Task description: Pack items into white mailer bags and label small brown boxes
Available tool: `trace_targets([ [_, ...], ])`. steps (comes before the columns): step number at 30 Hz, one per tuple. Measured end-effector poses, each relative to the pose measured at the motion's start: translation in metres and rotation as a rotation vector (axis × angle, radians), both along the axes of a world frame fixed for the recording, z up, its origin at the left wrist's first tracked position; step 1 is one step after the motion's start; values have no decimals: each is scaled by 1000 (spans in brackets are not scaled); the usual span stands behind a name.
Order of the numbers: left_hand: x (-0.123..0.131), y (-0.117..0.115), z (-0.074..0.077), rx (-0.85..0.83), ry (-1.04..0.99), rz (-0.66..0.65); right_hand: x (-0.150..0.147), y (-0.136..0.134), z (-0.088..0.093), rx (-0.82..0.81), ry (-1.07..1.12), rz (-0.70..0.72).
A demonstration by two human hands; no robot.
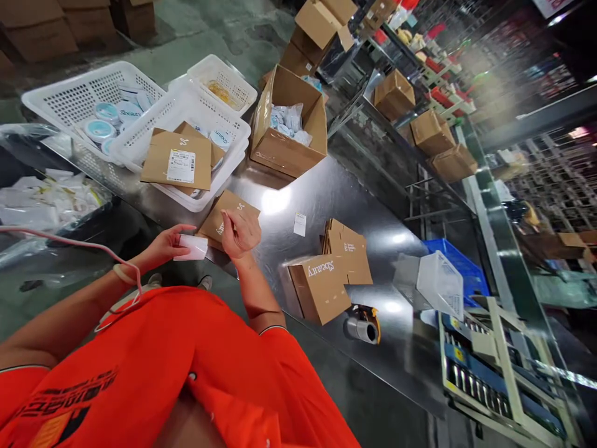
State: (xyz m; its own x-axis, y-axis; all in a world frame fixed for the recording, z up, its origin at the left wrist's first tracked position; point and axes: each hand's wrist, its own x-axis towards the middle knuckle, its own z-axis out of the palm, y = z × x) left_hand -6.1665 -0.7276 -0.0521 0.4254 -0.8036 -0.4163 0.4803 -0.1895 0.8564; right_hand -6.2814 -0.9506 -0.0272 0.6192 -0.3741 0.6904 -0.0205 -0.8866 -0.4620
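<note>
My left hand [168,247] holds a small stack of white labels [191,247] between thumb and fingers, near the table's front edge. My right hand [240,234] is closed, its fingertips pinched together, over a flat brown box [227,214] on the metal table. Whatever the fingertips may hold is too small to make out. Behind the hands, a labelled brown box [156,163] lies on a white basket [228,155]. A single white label [300,224] lies on the table to the right of my right hand.
An open carton [289,163] with bagged items stands at the back. To the right are a brown box [321,292], flattened cartons [357,254], a tape dispenser [364,328] and a clear bin [441,283]. A pink cable [93,244] crosses my left wrist.
</note>
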Motion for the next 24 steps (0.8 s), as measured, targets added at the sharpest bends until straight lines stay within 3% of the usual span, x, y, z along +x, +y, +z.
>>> trace_targets([
  [3,-2,0,6,-15,-3,13,-3,0,-2,-44,-18,18],
  [6,-5,-1,17,13,11,65,-3,1,2,124,2,27],
  [10,-5,-6,26,99,35,248,-1,4,-2,640,93,86],
  [13,0,-11,26,138,139,453,-7,13,-17,1119,281,278],
  [16,4,-14,25,169,264,587,-18,34,-36,1423,477,494],
  [20,11,-18,21,267,364,605,-23,66,-56,1492,512,547],
  [24,14,-23,9,357,365,664,-17,81,-66,1560,447,379],
])
